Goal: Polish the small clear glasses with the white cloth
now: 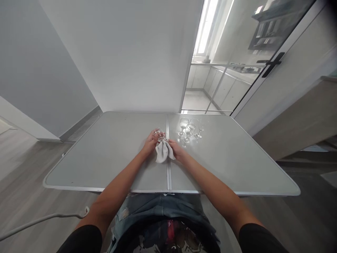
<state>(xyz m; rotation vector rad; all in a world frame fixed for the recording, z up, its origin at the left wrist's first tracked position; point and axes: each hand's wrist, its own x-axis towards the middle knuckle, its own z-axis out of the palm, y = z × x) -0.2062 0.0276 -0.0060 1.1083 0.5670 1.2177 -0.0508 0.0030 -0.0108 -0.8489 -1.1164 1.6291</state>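
Near the middle seam of the table, my left hand (151, 141) is closed around the bowl of a clear wine glass (159, 134), which is tilted. My right hand (176, 147) grips a white cloth (163, 151) that hangs down between both hands. The cloth touches the lower part of the glass, whose stem and foot are mostly hidden by it. Just beyond my right hand, several clear stemmed glasses (184, 123) stand close together on the table.
The grey folding table (126, 154) has a pale metal rim and a centre seam. A white wall (137, 56) rises behind it. To the back right is a glass door with a black handle (273, 65). A pale cable (47, 218) runs at lower left.
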